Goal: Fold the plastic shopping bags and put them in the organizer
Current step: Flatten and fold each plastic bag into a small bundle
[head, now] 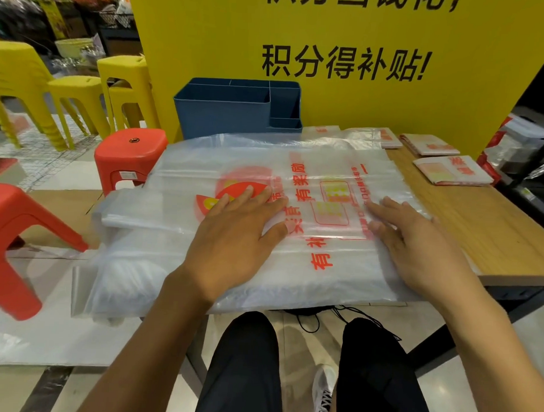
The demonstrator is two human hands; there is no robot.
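A clear plastic shopping bag (321,170) with red print lies spread flat on top of a stack of similar bags on the wooden table (486,219). My left hand (232,232) presses flat on the bag's middle, fingers straight. My right hand (417,235) lies flat on the bag to the right of it, fingers spread. A blue organizer (224,114) with several compartments stands at the table's back edge, beyond the bag. Three folded bags lie at the back right: one (451,170), another (428,145) and a third (388,137) partly hidden by the spread bag.
The stack of bags hangs over the table's left edge (124,262). Red stools (130,157) and yellow stools (127,83) stand on the floor to the left. A yellow sign board (332,38) rises behind the table. My legs are under the front edge.
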